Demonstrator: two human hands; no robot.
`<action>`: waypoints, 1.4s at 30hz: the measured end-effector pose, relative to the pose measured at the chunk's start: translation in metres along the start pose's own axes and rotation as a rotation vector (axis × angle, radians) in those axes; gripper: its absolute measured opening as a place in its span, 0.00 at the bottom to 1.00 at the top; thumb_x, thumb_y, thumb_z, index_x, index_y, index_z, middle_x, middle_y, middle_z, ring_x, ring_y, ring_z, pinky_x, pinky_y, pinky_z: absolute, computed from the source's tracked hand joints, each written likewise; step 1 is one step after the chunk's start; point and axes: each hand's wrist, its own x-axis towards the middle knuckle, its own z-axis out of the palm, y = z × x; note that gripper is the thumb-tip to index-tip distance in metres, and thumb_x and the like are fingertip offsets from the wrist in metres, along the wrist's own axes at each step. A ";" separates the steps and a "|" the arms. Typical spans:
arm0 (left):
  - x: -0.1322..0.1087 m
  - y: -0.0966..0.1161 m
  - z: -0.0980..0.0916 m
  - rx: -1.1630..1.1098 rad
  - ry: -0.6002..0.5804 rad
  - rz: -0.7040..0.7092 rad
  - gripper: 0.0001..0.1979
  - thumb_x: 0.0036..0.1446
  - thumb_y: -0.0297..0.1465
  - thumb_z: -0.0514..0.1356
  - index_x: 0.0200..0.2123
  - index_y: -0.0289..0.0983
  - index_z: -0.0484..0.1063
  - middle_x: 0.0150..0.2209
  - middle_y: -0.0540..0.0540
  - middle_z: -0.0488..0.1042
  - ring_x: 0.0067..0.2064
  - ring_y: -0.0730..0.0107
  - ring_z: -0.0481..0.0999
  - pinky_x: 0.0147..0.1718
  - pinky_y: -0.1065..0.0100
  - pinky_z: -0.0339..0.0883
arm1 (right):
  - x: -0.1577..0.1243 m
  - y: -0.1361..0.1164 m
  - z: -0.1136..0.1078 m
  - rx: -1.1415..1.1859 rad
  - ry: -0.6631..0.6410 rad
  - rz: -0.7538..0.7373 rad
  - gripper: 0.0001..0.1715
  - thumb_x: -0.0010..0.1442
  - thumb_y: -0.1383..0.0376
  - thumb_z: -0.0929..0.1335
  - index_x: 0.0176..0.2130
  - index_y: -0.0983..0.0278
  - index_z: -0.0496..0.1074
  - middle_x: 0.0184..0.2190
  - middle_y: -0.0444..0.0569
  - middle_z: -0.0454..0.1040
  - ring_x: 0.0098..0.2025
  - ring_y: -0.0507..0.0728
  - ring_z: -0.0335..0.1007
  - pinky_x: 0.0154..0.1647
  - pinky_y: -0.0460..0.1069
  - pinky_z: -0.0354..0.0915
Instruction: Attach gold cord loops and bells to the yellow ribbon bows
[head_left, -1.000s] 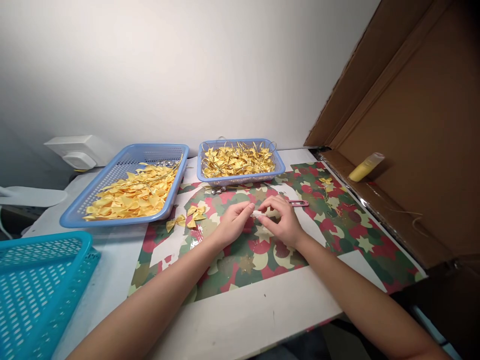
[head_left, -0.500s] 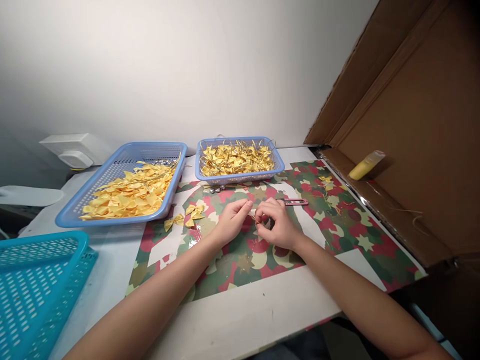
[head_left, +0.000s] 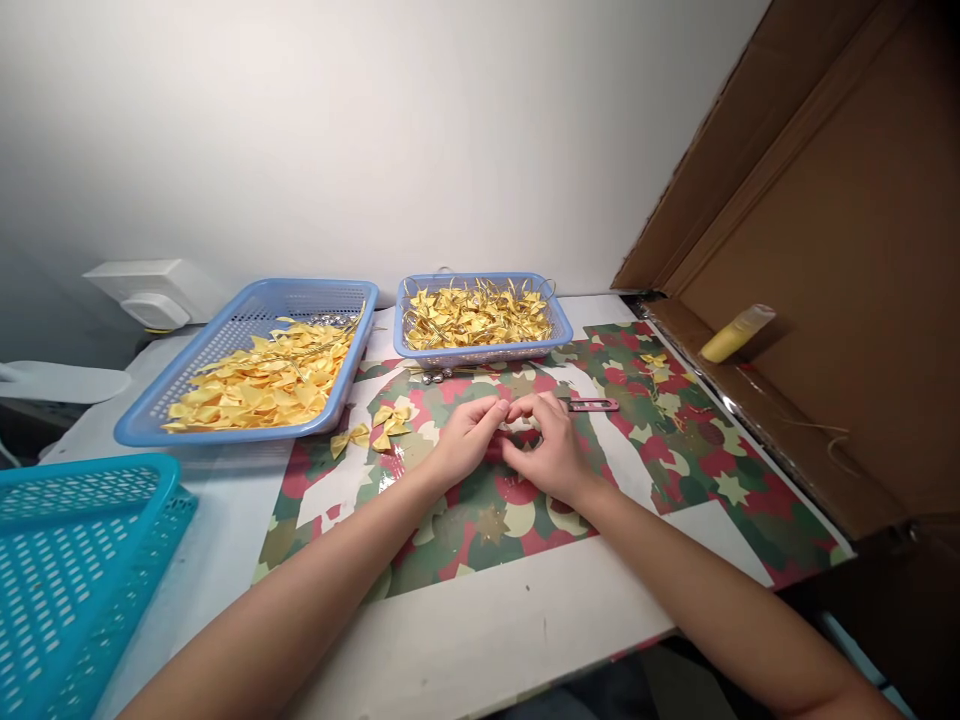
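Note:
In the middle of the patterned sheet [head_left: 450, 550], my left hand [head_left: 469, 440] is closed, its thumb pressed against its curled fingers. What it pinches is hidden or too small to name. My right hand [head_left: 553, 450] curls in from the right, its fingertips meeting the left ones; whatever lies between them cannot be made out. Just behind the right hand lies a pair of pink-handled thread snips [head_left: 592, 405], partly covered by it. Left of my left hand rest a few loose yellow ribbon bows [head_left: 391, 426]. Small silvery beads or bells [head_left: 437, 377] lie farther back.
A large blue basket [head_left: 225, 438] of yellow bows stands back left, and a smaller blue basket [head_left: 484, 355] with bows and gold cords at the back. A teal basket [head_left: 90, 600] is at near left. Cardboard [head_left: 825, 250] walls the right, beside a yellow tube [head_left: 739, 333].
My right hand's fingertips have shifted slightly up and left to meet my left hand's. The thin gold cord glimpsed by the right fingers no longer shows. The view has tilted slightly.

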 end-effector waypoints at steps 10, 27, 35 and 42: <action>0.002 -0.002 0.000 0.006 0.000 0.001 0.21 0.59 0.47 0.53 0.23 0.38 0.60 0.20 0.54 0.57 0.23 0.75 0.56 0.21 0.72 0.54 | 0.000 -0.001 0.001 0.003 0.037 0.026 0.10 0.50 0.71 0.66 0.31 0.58 0.61 0.29 0.43 0.71 0.34 0.58 0.66 0.40 0.54 0.59; 0.005 -0.006 -0.002 -0.023 0.014 0.034 0.21 0.60 0.45 0.53 0.21 0.38 0.59 0.20 0.55 0.55 0.23 0.75 0.55 0.22 0.71 0.53 | 0.001 0.005 -0.002 -0.002 -0.156 0.033 0.11 0.47 0.72 0.66 0.31 0.59 0.61 0.28 0.40 0.71 0.34 0.56 0.67 0.43 0.54 0.55; 0.005 -0.006 -0.002 -0.014 0.047 0.030 0.22 0.60 0.46 0.54 0.21 0.38 0.56 0.21 0.55 0.52 0.23 0.76 0.51 0.21 0.72 0.49 | 0.001 0.005 -0.008 -0.017 -0.157 0.037 0.13 0.46 0.68 0.67 0.33 0.59 0.61 0.29 0.41 0.69 0.34 0.56 0.66 0.42 0.53 0.53; 0.004 -0.004 -0.001 -0.037 0.040 0.031 0.21 0.59 0.45 0.54 0.21 0.37 0.59 0.21 0.55 0.53 0.23 0.76 0.52 0.20 0.73 0.50 | 0.000 -0.001 0.002 -0.153 -0.050 0.016 0.09 0.49 0.68 0.69 0.28 0.61 0.62 0.26 0.40 0.71 0.34 0.56 0.65 0.42 0.53 0.51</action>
